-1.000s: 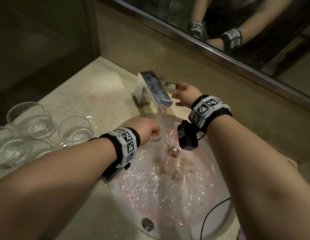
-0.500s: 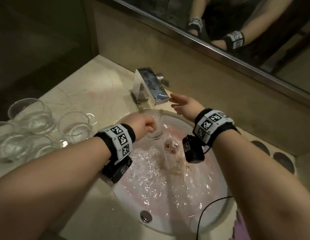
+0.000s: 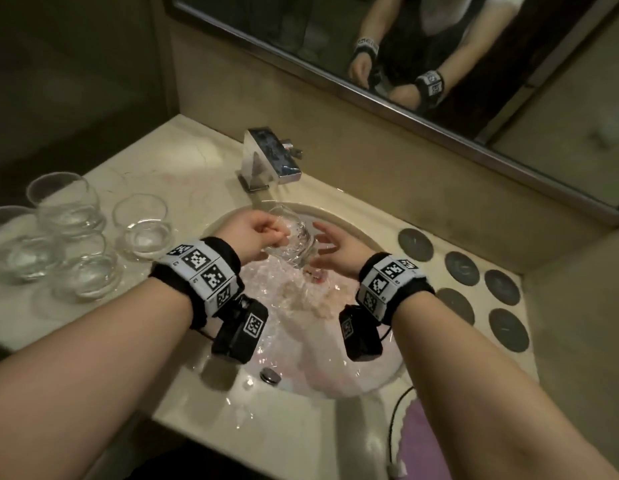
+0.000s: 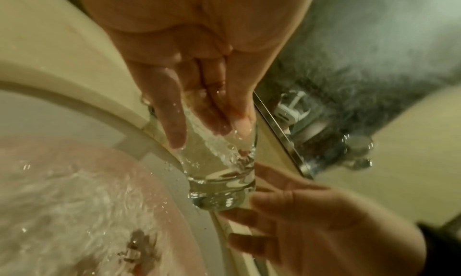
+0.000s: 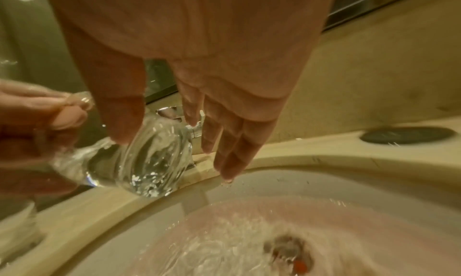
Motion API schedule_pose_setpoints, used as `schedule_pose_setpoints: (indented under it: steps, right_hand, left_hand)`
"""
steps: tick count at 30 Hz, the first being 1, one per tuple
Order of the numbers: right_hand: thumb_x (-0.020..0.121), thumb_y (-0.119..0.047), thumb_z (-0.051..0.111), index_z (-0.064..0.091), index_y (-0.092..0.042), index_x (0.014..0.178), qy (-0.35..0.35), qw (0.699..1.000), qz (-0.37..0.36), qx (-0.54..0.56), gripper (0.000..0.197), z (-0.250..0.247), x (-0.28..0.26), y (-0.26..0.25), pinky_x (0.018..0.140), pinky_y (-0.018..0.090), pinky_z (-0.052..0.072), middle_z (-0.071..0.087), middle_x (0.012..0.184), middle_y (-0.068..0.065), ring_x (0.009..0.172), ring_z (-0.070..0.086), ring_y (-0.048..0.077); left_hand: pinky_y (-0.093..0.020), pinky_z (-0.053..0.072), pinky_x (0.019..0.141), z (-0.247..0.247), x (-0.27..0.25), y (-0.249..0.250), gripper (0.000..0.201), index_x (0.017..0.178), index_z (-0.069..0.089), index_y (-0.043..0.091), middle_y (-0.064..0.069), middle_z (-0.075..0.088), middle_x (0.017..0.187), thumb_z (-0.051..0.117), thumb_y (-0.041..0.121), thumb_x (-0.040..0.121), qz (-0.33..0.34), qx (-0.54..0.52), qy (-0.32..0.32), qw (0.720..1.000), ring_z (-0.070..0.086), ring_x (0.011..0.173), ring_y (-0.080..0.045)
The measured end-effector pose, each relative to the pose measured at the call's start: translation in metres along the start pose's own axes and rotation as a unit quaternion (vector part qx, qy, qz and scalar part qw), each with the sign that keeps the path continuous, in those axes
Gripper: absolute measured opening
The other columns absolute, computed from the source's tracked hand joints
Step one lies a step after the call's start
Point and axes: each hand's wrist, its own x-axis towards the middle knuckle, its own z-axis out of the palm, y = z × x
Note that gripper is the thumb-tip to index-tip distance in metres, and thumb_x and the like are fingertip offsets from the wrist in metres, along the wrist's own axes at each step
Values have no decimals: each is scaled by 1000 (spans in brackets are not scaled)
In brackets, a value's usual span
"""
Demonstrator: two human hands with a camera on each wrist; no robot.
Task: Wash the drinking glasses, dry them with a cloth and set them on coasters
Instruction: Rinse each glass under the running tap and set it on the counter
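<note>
Left grip [image 3: 258, 233] clasps the tilted glass [image 3: 294, 245]; right grip [image 3: 339, 251], fingers spread, touches its base.

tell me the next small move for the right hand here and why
Probably close the right hand onto the base of the glass. The left hand grips the glass by its rim, tilted over the sink, with water running through it. The right hand's straight fingers sit at the base without gripping, so a second hold would likely steady the wet glass for rinsing.
</note>
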Motion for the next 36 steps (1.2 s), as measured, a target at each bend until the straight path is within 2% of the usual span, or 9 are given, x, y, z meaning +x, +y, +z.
schedule_pose_setpoints:
  steps: [4, 8, 12, 15, 19, 24, 28, 32, 36]
  right_hand:
    - [80, -20, 71, 27, -29, 146, 41, 991, 21, 128, 80, 21, -18, 11, 94, 39, 49, 42, 141, 1, 109, 56, 19]
    - [92, -32, 55, 47, -27, 131, 59, 928, 59, 363, 40, 45, -34, 13, 78, 32, 54, 60, 121, 3, 89, 65, 17]
    - [93, -39, 52, 47, -19, 131, 78, 897, 48, 432, 43, 63, -43, 11, 66, 29, 56, 63, 113, 9, 85, 67, 24]
    - [89, -28, 60, 44, -13, 131, 130, 897, 63, 418, 47, 68, -44, 4, 58, 23, 53, 66, 105, 9, 75, 67, 25]
    - [86, -22, 66, 41, -15, 130, 183, 925, 76, 323, 51, 67, -47, -9, 58, 25, 51, 64, 104, 9, 73, 67, 26]
    - [77, -29, 74, 43, -27, 130, 266, 960, 42, 82, 61, 65, -59, -22, 87, 40, 52, 56, 121, 0, 100, 62, 22]
    - [80, -22, 71, 43, -29, 132, 275, 955, -5, -113, 59, 69, -76, -24, 98, 35, 42, 44, 136, 0, 119, 48, 19]
    - [81, -17, 70, 40, -29, 133, 242, 956, -21, -167, 62, 72, -86, -17, 90, 29, 42, 40, 139, -2, 118, 49, 18]
    - [81, -19, 70, 41, -29, 130, 261, 962, -16, -83, 57, 67, -99, -18, 94, 28, 42, 44, 138, -2, 115, 49, 13]
  left_hand:
    - [-35, 54, 81, -5, -19, 0, 15, 89, 60, 15, -1, 64, 86, 52, 4, 92, -66, -120, -23, 990, 61, 84, -11]
    - [-35, 57, 73, -10, -28, -6, 15, 95, 60, 12, -2, 64, 88, 49, 2, 93, -101, -190, -73, 974, 62, 82, -11]
    - [-37, 57, 72, -13, -33, -12, 17, 91, 61, 12, -2, 64, 84, 48, 1, 93, -126, -268, -116, 948, 62, 83, -13]
    - [-37, 57, 72, -12, -38, -19, 16, 91, 61, 12, -2, 63, 87, 48, 3, 94, -127, -283, -115, 944, 61, 87, -13]
    - [-33, 55, 81, -14, -39, -28, 15, 107, 59, 12, 0, 65, 92, 52, 12, 94, -113, -195, -87, 970, 60, 99, -14]
    - [-38, 52, 88, -24, -45, -38, 25, 119, 55, 16, -3, 62, 116, 54, 20, 94, -131, -186, -75, 971, 57, 112, -18]
    - [-34, 53, 85, -23, -56, -46, 27, 120, 55, 20, -1, 59, 122, 55, 21, 93, -101, -152, -48, 982, 58, 108, -15]
    - [-33, 52, 86, -19, -65, -55, 34, 126, 53, 17, -1, 57, 118, 55, 21, 93, -73, -117, -39, 990, 57, 110, -17]
    - [-34, 52, 84, -19, -68, -60, 34, 125, 53, 18, 1, 56, 115, 56, 22, 92, -57, -92, -26, 994, 57, 111, -20]
